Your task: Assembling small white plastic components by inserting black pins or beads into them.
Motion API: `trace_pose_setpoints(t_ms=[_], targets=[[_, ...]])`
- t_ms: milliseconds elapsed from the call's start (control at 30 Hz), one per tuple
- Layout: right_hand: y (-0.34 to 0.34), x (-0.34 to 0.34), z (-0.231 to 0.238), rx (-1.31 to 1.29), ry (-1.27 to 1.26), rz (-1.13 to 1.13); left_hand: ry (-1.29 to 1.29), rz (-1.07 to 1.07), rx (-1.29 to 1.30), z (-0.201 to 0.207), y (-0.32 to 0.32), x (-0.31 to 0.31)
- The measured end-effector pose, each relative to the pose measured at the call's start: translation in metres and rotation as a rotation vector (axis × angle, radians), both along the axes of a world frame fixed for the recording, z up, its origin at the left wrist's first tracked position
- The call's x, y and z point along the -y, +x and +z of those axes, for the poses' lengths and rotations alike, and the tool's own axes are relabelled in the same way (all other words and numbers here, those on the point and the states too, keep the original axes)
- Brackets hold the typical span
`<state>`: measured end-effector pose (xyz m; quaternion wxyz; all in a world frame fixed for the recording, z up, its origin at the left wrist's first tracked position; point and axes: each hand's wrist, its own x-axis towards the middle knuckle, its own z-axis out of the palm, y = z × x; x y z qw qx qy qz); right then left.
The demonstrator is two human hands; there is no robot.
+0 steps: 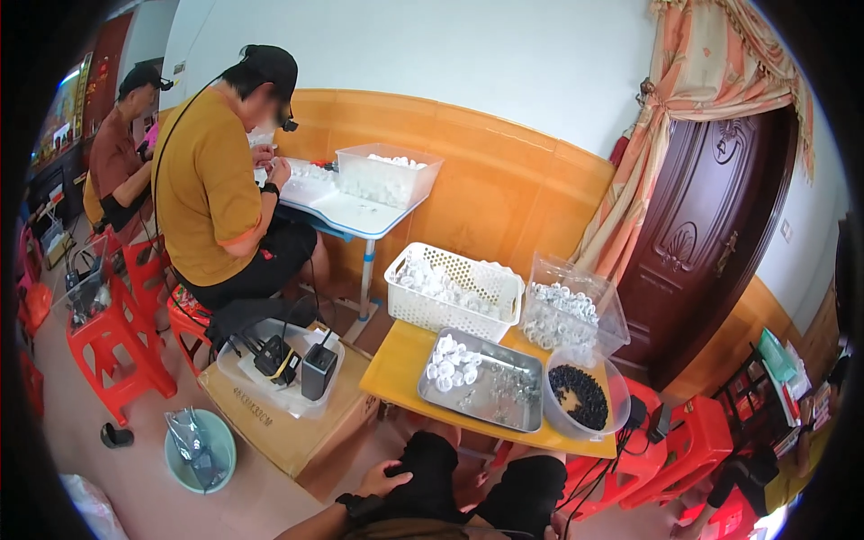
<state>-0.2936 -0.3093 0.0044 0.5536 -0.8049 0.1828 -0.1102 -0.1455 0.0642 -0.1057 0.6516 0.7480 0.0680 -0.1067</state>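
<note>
Resting flat on the wearer's left knee, the left hand point(385, 479) is lying relaxed with fingers spread on the black shorts point(432, 477), gripping nothing. No right hand is showing in the view.

At about 12 o'clock from that hand, the yellow table point(400, 364) is sitting just past the knees. On it a metal tray point(517, 396) is holding a heap of small white caps point(450, 360) at its left end and a scatter of small clear pieces toward the middle. At 3 o'clock from the tray, touching its right end, a round clear bowl point(616, 396) is carrying small black parts point(580, 396). Behind the tray, at 12 o'clock, a white slotted basket point(418, 306) is lying filled with clear and white pieces, and beside it at 3 o'clock a clear plastic bin point(612, 315) is holding more clear pieces.

At 9 o'clock from the table, a cardboard box point(288, 432) is bearing a white tray with black chargers point(297, 360). Farther at 11 o'clock, a person in a mustard shirt point(202, 180) is sitting at a white desk point(360, 216) with another clear bin point(387, 175) on it.
</note>
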Motion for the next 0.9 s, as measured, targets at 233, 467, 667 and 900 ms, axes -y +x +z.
trace_pose_setpoints(t_ms=[233,467,667,900], targets=[[0.007,-0.012,0.014,0.359,0.387,-0.521,-0.033,-0.005,0.035,0.001,0.003,-0.006],[0.03,-0.03,0.03,0.054,-0.252,0.017,-0.186,0.144,0.005,0.03,0.005,-0.014],[0.03,-0.027,0.015,0.014,-0.47,-0.05,-0.091,0.238,-0.138,0.009,-0.013,-0.055],[0.031,-0.025,0.02,-0.016,-0.479,0.078,0.107,0.172,-0.184,-0.008,-0.03,-0.066]])
